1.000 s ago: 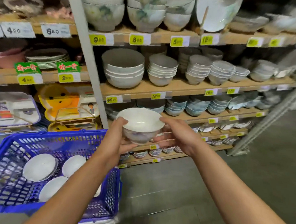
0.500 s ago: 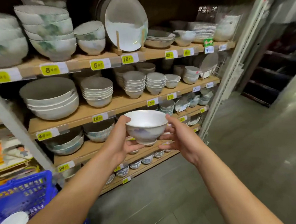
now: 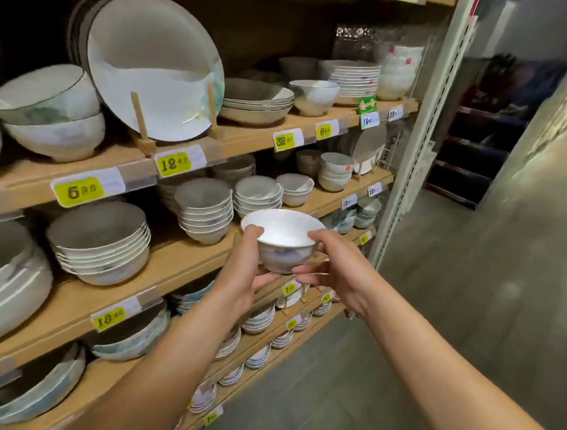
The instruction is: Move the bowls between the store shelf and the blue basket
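Store shelf (image 3: 174, 265) fills the left and centre of the frame, with stacked crockery on every board. The blue basket is not in view.

Small white bowl (image 3: 282, 237), centre frame: upright and held in the air in front of the middle board, just right of a stack of grey bowls (image 3: 207, 210). I cannot tell if it touches anything behind it.

My read on handling: glazed ceramic, rigid, fairly light, slick to the skin, and likely to chip on a hard knock. The best hold is rim plus foot, a thumb on top and fingers beneath, and I would set it down gently.

Left hand (image 3: 239, 271): forearm rises from the lower left, thumb hooked over the near-left rim, fingers curled under the base. It is gripping the bowl.

Right hand (image 3: 335, 267): forearm comes in from the lower right, thumb on the right rim, fingers curled in towards the foot. It is also holding the bowl
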Demonstrator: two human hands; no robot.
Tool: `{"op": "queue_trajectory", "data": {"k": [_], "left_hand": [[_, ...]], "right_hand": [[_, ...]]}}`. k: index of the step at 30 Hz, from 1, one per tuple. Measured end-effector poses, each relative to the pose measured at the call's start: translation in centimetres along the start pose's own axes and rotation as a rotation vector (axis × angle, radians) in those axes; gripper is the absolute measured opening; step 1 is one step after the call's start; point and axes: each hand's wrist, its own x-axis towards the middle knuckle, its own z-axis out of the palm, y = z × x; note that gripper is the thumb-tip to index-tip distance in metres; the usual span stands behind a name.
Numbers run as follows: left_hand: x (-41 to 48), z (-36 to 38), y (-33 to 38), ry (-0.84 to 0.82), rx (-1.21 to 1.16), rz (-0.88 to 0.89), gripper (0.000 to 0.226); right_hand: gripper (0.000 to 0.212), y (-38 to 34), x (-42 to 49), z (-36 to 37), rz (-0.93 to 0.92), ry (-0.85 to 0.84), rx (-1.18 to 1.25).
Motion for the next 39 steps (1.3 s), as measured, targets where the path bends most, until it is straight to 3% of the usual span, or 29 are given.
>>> {"op": "queue_trajectory", "data": {"k": [8,12,18,28,30,34,39], "left_hand": [[8.1,-0.6,2.4,0.027,0.142,0.055,0.015],[11.8,-0.8,3.4,0.129,0.303,0.131,0.024],[16.4,0.0,3.6,0.155,0.213,0.253,0.033],[20.5,1.9,2.7,0.454,0.078,0.277,0.025],[21.2,2.3,2.6,0.54,0.126,0.267,0.025],[22.2,2.6,1.9,0.741,0.465,0.239,0.034],[22.9,3.6,1.3,0.856,0.509,0.224,0.042]], "right_hand": [[0.033,-1.9,9.8,-0.4,0.015,-0.034,-0.048],[0.032,-3.0,14.7,-0.7,-0.003,-0.072,-0.08],[0.031,-4.0,21.9,-1.2,-0.007,-0.175,-0.169],[0.029,-5.4,30.1,-0.9,0.006,-0.425,-0.287],[0.034,-5.2,31.1,-0.5,-0.006,-0.432,-0.349],[0.036,-4.4,32.6,0.0,-0.077,-0.366,-0.446],[0.031,-3.2,33.7,0.8,-0.112,-0.343,-0.466]]}}
